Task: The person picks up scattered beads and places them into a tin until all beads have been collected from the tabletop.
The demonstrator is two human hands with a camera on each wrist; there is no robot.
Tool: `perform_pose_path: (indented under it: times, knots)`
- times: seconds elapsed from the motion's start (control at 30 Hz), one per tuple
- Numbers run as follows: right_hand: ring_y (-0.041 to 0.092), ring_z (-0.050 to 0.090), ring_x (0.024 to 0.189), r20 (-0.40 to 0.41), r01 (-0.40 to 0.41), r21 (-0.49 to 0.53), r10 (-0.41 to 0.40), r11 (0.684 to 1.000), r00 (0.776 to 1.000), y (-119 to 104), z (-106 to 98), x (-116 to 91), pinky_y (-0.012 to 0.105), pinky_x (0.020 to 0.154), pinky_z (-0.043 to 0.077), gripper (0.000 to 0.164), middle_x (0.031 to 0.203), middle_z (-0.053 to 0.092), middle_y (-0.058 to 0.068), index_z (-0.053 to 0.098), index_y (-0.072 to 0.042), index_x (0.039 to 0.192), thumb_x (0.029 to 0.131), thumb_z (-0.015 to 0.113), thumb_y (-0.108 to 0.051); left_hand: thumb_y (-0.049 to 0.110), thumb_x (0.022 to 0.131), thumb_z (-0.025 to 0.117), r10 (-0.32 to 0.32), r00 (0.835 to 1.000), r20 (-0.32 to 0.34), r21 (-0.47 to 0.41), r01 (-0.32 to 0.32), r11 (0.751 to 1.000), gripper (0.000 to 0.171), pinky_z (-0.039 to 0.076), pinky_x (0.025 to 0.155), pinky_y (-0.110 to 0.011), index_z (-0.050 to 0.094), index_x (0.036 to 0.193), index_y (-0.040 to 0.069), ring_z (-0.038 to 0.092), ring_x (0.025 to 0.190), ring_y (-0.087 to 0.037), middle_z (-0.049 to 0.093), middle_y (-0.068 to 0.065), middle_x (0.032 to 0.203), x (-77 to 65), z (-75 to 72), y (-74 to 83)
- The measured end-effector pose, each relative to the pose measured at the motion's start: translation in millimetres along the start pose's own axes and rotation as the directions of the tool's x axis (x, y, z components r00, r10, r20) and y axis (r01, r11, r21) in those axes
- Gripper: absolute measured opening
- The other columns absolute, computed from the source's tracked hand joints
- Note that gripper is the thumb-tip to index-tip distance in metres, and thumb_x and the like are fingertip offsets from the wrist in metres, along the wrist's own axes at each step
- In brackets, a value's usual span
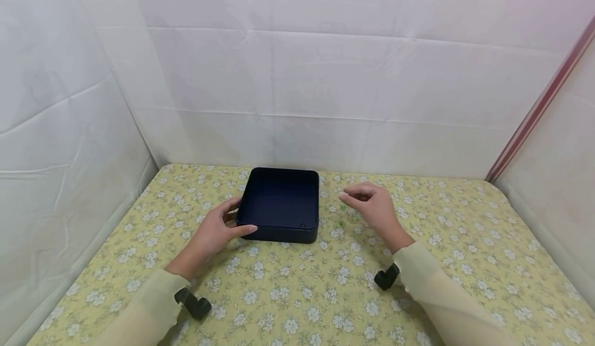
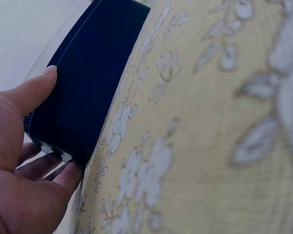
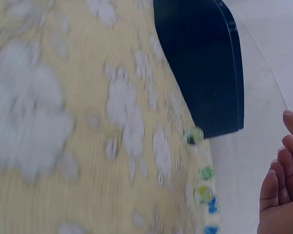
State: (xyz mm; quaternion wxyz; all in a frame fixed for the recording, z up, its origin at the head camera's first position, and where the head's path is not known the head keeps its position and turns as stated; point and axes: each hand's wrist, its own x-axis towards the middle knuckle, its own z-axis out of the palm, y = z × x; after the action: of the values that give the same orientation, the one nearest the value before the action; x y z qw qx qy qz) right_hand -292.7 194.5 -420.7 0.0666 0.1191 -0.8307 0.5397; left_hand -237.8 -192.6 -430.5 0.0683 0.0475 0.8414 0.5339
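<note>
My left hand (image 1: 215, 231) grips a dark navy square box (image 1: 279, 234) at its near left corner. The thumb lies along the front wall, and the fingers reach around the left side, as the left wrist view also shows. The box is open-topped, and one small round thing (image 1: 303, 225) sits inside by the near right corner. To the right of the box, my right hand (image 1: 372, 206) hovers over the cloth with thumb and forefinger bent toward each other; nothing shows between them. Below it lie several glass marbles, among them a clear one (image 3: 194, 135), a green one (image 3: 206, 173) and a blue one (image 3: 211, 229).
A yellow cloth with white flowers (image 1: 290, 304) covers the table. White sheets (image 1: 325, 77) hang behind it and at both sides. A dark red strip (image 1: 544, 103) runs down the back right corner. Each wrist wears a black band with a camera (image 1: 197, 307).
</note>
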Motion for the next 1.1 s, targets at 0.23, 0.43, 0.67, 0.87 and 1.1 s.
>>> perform_pose_path:
  times: [0.23, 0.43, 0.67, 0.87, 1.1]
  knots:
    - [0.022, 0.066, 0.098, -0.006, -0.034, -0.019, 0.033, 0.999, 0.999, 11.1, -13.0, 2.3, 0.048, 0.086, 0.061, 0.037, 0.12, 0.069, 0.007, 0.078, -0.012, 0.118, 0.091, 0.079, -0.037, 0.036, 0.091, 0.08, 0.001, 1.0, -0.002, 0.002, -0.001, 1.0, 0.092, 0.051, 0.109, -0.051, 0.026, 0.164, 0.024, 0.04, 0.149, -0.038, 0.03, -0.008, 0.168, 0.5, -0.3, -0.8]
    - [0.02, 0.066, 0.1, -0.007, -0.064, -0.053, 0.063, 0.997, 0.998, 15.6, -20.7, 4.3, 0.047, 0.087, 0.061, 0.039, 0.121, 0.068, 0.007, 0.077, -0.012, 0.122, 0.092, 0.079, -0.036, 0.035, 0.091, 0.08, 0.005, 1.0, -0.004, -0.003, -0.005, 1.0, 0.091, 0.052, 0.109, -0.05, 0.026, 0.164, 0.025, 0.04, 0.149, -0.038, 0.03, -0.009, 0.168, 0.8, 0.0, -1.4]
    - [0.024, 0.064, 0.104, 0.007, -0.099, -0.106, 0.101, 0.989, 0.995, 23.3, -30.0, 4.3, 0.045, 0.086, 0.06, 0.043, 0.124, 0.068, 0.008, 0.074, -0.011, 0.126, 0.092, 0.078, -0.038, 0.037, 0.091, 0.08, 0.001, 1.0, -0.006, 0.006, -0.001, 1.0, 0.092, 0.052, 0.109, -0.05, 0.026, 0.164, 0.024, 0.04, 0.149, -0.038, 0.03, -0.008, 0.168, 0.4, 0.2, -0.5]
    - [0.026, 0.063, 0.109, 0.027, -0.156, -0.128, 0.161, 0.979, 0.987, 28.7, -37.0, 5.4, 0.042, 0.088, 0.059, 0.046, 0.128, 0.066, 0.01, 0.072, -0.01, 0.129, 0.092, 0.078, -0.038, 0.039, 0.09, 0.081, 0.008, 1.0, -0.001, 0.002, -0.008, 1.0, 0.093, 0.052, 0.108, -0.05, 0.027, 0.164, 0.025, 0.041, 0.149, -0.037, 0.031, -0.008, 0.168, -0.2, 0.4, 0.1]
    - [0.025, 0.063, 0.106, 0.059, -0.204, -0.158, 0.215, 0.966, 0.975, 28.6, -40.1, 7.1, 0.036, 0.084, 0.058, 0.044, 0.129, 0.066, 0.012, 0.073, -0.01, 0.129, 0.093, 0.078, -0.035, 0.039, 0.09, 0.081, 0.012, 1.0, -0.004, 0.002, -0.012, 1.0, 0.092, 0.052, 0.108, -0.049, 0.028, 0.164, 0.025, 0.042, 0.148, -0.038, 0.031, -0.008, 0.168, 0.5, 0.4, -1.2]
